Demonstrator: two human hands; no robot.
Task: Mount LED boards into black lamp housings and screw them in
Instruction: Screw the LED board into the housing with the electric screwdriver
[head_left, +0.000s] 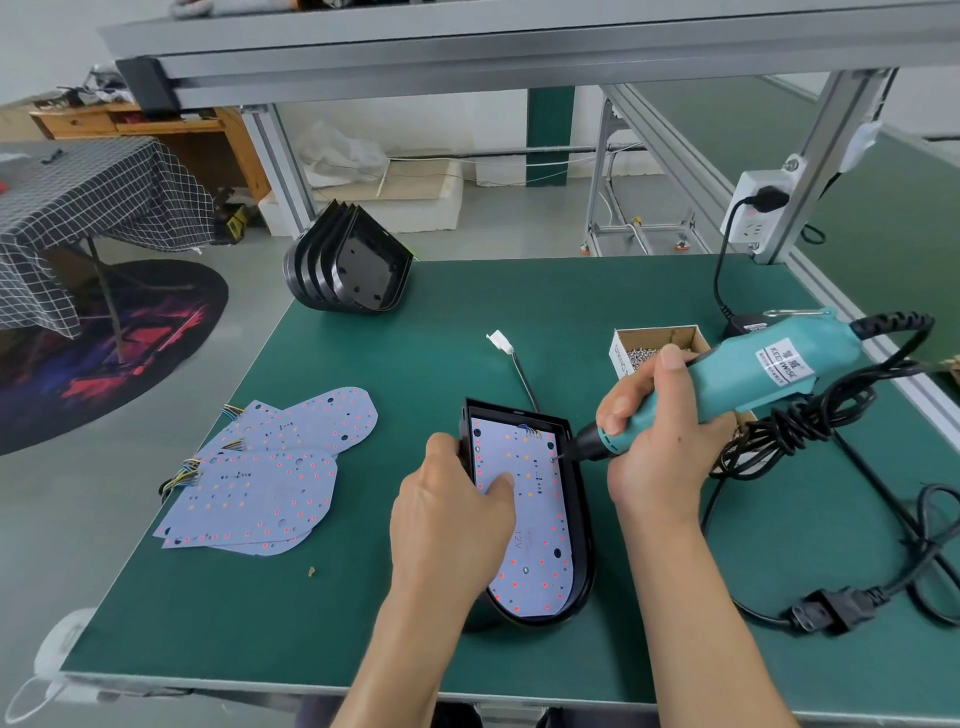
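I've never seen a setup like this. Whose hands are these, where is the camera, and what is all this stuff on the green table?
There is no robot here: a person works with bare hands, and the one picture comes from a camera worn on the head, looking down at the green workbench.

The left hand steadies a black lamp housing and presses a thumb on the white LED board lying inside it. The right hand grips a teal electric screwdriver, its tip at the board's right edge.

To the left lie spare LED boards with coloured wires. At the far edge stands a stack of empty housings. Behind the screwdriver sits a small box of screws, and its black cable coils at the right.
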